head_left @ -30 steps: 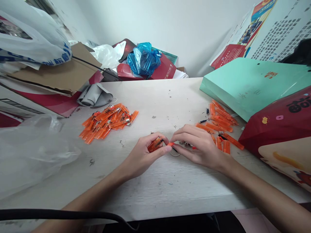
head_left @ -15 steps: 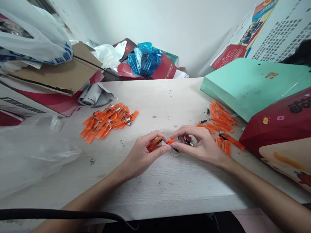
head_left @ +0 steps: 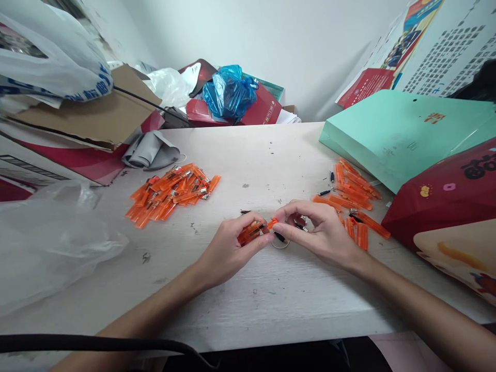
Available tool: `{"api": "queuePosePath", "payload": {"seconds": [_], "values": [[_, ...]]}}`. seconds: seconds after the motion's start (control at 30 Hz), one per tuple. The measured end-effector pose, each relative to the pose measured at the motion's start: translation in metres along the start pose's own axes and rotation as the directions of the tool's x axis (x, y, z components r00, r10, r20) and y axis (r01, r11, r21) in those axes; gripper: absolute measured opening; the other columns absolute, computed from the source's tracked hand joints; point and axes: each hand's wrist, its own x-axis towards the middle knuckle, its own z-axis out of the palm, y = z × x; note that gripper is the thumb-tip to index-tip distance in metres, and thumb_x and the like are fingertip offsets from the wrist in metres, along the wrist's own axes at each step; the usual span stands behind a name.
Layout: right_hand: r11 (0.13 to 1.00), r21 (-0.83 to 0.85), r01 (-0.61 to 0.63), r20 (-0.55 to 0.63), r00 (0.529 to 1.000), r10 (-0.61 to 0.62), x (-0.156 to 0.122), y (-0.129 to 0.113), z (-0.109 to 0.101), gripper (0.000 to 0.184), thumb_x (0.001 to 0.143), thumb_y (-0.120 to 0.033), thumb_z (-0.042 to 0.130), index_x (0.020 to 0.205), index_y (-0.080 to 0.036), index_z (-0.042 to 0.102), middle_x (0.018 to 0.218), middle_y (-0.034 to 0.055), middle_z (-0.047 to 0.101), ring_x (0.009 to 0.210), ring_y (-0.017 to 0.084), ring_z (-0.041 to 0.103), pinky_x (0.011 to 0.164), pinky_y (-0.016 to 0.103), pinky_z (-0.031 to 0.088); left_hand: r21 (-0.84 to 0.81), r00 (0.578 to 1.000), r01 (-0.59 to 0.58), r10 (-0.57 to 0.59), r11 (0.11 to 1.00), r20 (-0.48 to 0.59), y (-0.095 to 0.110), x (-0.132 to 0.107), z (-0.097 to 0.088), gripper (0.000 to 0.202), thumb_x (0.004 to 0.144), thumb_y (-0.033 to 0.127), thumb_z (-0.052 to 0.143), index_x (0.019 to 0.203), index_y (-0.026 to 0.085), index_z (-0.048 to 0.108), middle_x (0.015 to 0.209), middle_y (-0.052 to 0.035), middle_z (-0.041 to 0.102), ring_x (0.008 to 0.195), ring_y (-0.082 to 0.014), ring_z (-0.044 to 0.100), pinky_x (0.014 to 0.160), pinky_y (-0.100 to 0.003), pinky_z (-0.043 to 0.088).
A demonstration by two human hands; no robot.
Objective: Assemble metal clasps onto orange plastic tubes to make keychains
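So, through the head camera I have my left grip (head_left: 227, 247) closed around a few translucent orange sticks (head_left: 250, 233), at the middle of the frame. My right grip (head_left: 320, 230) pinches a small bright orange piece (head_left: 273, 223) between thumb and forefinger, right at the left fingertips; whether those touch it, I cannot tell. Just below the pinch, a pale ring (head_left: 284, 247) lies on the worktop (head_left: 248, 299), and small dark and metal bits (head_left: 301, 226) show partly behind my right fingers. Left of centre sits a heap of orange sticks with metal ends (head_left: 172, 194); right of centre, a looser orange group (head_left: 352, 186) lies near a mint-green bag (head_left: 403, 129). Farther out, a crumpled blue bag (head_left: 230, 93) fills the upper middle, and clear plastic (head_left: 54, 243) spreads along the left edge.
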Motion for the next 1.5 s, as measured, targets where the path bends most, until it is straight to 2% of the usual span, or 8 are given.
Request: {"api": "queuePosePath", "payload": {"seconds": [0.17,0.6,0.77,0.93,1.2,1.5], "values": [[1.0,-0.015,-0.009,-0.003,1.0,0.009,0.0002,-0.0007,0.0022,0.015,0.093,-0.036,0.072,0.092,-0.021,0.073,0.085,0.0014,0.073,0.073,0.013,0.063,0.057,0.026,0.042,0.035,0.999,-0.045,0.046,0.998,-0.006,0.0006,-0.0004,0.0003,0.014,0.097,0.03,0.063,0.09,0.018,0.065,0.073,0.0037,0.057,0.063,-0.0095,0.043,0.058,-0.023,0.035],[1.0,-0.028,-0.001,0.004,1.0,0.001,-0.0012,0.0016,0.0029,0.013,0.093,-0.034,0.072,0.093,-0.022,0.075,0.085,-0.0003,0.074,0.073,0.012,0.063,0.059,0.025,0.044,0.111,0.995,-0.094,0.096,0.989,-0.017,-0.0011,-0.0011,0.0031,0.017,0.098,0.03,0.062,0.085,0.018,0.061,0.07,0.0041,0.055,0.063,-0.0098,0.045,0.06,-0.023,0.036],[0.999,-0.042,-0.011,0.01,1.0,0.012,-0.0015,0.0016,0.0045,0.014,0.092,-0.035,0.074,0.093,-0.021,0.076,0.085,-0.0003,0.075,0.072,0.012,0.063,0.06,0.026,0.043,0.178,0.99,-0.127,0.135,0.976,-0.035,-0.0002,-0.0008,0.004,0.026,0.098,0.025,0.061,0.075,0.018,0.051,0.065,0.0059,0.046,0.058,-0.0087,0.038,0.056,-0.023,0.032],[0.999,-0.048,0.007,0.009,1.0,-0.007,-0.0018,0.0018,0.0055,0.013,0.091,-0.033,0.076,0.093,-0.02,0.076,0.081,-0.0013,0.074,0.068,0.01,0.061,0.057,0.025,0.041,0.221,0.984,-0.163,0.175,0.961,-0.034,-0.0029,-0.0012,0.0047,0.03,0.097,0.025,0.061,0.073,0.019,0.044,0.063,0.0069,0.04,0.057,-0.008,0.036,0.054,-0.022,0.03],[0.993,-0.097,0.074,-0.013,0.997,-0.076,-0.0029,0.0043,0.0062,0.013,0.091,-0.031,0.076,0.095,-0.018,0.076,0.084,-0.0012,0.075,0.067,0.008,0.059,0.055,0.023,0.04,0.234,0.973,-0.211,0.227,0.949,-0.046,-0.0028,-0.0014,0.0046,0.029,0.095,0.02,0.061,0.073,0.018,0.043,0.062,0.0083,0.039,0.055,-0.0065,0.034,0.052,-0.02,0.029],[0.989,-0.118,0.092,-0.012,0.995,-0.094,-0.0023,0.0013,0.0064,0.01,0.092,-0.026,0.076,0.094,-0.016,0.076,0.082,-0.0011,0.074,0.069,0.008,0.061,0.057,0.021,0.042,0.244,0.971,-0.218,0.234,0.945,-0.038,-0.0037,-0.0014,0.0051,0.021,0.097,0.019,0.061,0.078,0.018,0.05,0.064,0.0081,0.042,0.057,-0.0066,0.037,0.054,-0.019,0.031]]}}
